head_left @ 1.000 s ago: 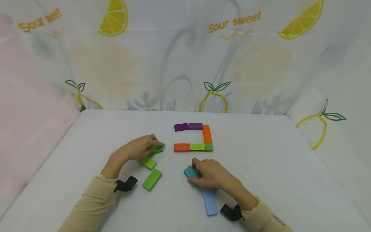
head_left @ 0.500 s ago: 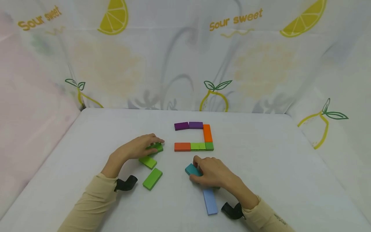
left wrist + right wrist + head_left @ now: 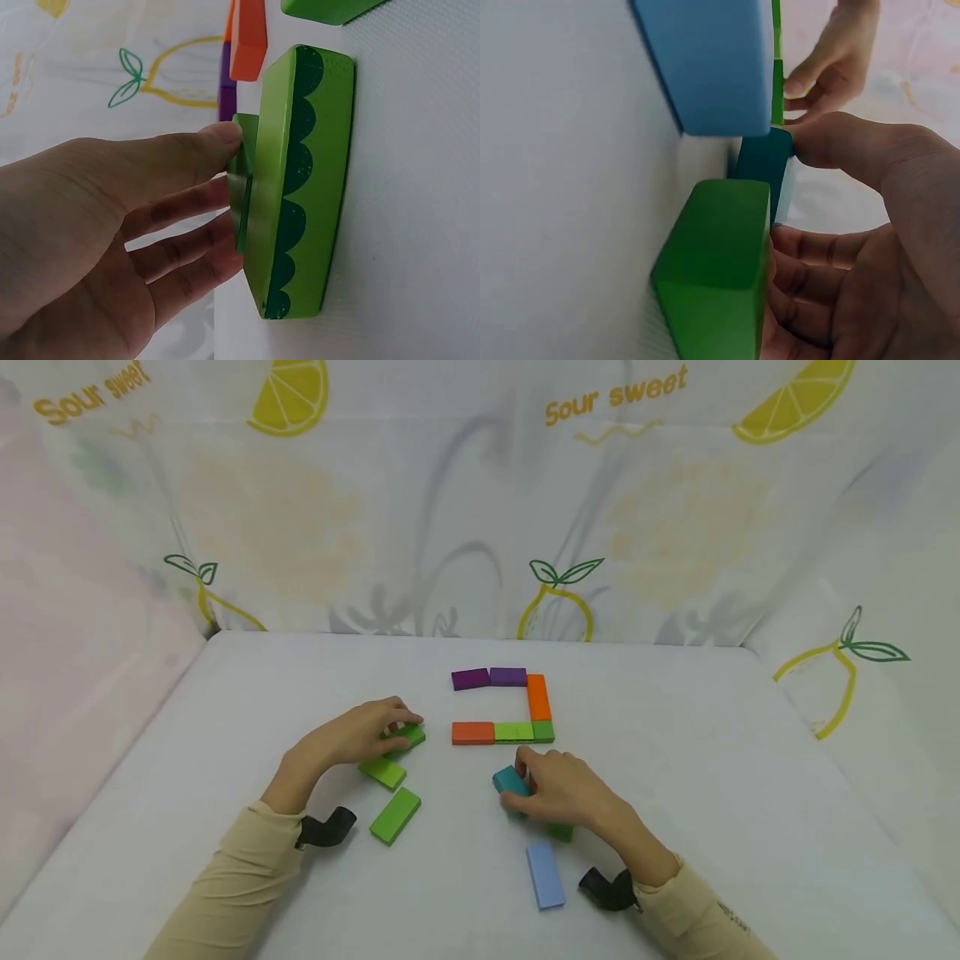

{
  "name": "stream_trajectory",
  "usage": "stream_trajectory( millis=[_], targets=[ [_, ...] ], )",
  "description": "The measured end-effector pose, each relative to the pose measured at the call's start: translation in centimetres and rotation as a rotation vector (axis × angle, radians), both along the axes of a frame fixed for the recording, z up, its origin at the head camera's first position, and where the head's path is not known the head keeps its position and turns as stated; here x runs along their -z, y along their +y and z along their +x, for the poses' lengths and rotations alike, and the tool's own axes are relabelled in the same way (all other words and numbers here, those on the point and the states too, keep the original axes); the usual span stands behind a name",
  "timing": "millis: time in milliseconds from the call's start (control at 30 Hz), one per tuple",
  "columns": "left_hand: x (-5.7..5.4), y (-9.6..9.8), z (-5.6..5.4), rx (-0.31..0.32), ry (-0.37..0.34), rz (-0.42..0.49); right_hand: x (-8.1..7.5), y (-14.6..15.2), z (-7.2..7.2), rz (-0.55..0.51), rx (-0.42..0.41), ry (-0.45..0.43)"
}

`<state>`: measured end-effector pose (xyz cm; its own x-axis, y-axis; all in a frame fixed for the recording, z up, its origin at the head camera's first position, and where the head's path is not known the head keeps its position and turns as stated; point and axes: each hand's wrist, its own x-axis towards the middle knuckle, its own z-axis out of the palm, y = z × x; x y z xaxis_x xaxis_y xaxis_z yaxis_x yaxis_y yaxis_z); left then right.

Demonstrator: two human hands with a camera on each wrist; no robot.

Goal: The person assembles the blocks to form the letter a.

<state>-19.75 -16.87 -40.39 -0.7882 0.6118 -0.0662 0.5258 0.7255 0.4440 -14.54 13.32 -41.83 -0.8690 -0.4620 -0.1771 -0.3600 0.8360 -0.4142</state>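
My left hand (image 3: 345, 737) pinches a green block (image 3: 408, 737) between thumb and fingers at the left of the table. Just in front of it lies a lime block (image 3: 384, 772), whose side shows dark green scallops in the left wrist view. My right hand (image 3: 562, 785) grips a teal block (image 3: 510, 781), thumb on one side and fingers on the other. Under that hand a darker green block (image 3: 712, 255) is partly hidden in the head view. A light blue block (image 3: 545, 877) lies nearer to me, below the right hand.
An arrangement of blocks lies beyond my hands: dark purple (image 3: 470, 679), violet (image 3: 508, 677), orange (image 3: 538, 697), red-orange (image 3: 472, 733), lime (image 3: 513, 732) and a short green one (image 3: 543, 732). Another green block (image 3: 395, 816) lies nearer, left of centre. A lemon-print cloth (image 3: 420, 527) hangs behind.
My right hand has shifted slightly right and away from me with the teal block, uncovering part of the green block beneath. My left hand stays nearly in place on its block.
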Motion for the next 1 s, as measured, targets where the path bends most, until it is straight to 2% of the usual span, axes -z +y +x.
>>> stream_trajectory(
  millis=[233,500,767,1000],
  targets=[
    [-0.2,0.0,0.1,0.010,-0.028,-0.035,-0.1,0.2,-0.2,-0.032,0.017,-0.040],
    [-0.3,-0.4,0.2,0.064,-0.080,0.019,-0.3,0.5,-0.4,-0.019,0.047,-0.044],
    [-0.3,-0.5,0.1,0.107,-0.078,0.008,-0.5,1.0,-0.6,-0.029,0.048,-0.049],
    [-0.3,-0.5,0.1,0.133,-0.082,0.019,-0.7,1.3,-0.7,-0.030,0.098,-0.069]
  ],
)
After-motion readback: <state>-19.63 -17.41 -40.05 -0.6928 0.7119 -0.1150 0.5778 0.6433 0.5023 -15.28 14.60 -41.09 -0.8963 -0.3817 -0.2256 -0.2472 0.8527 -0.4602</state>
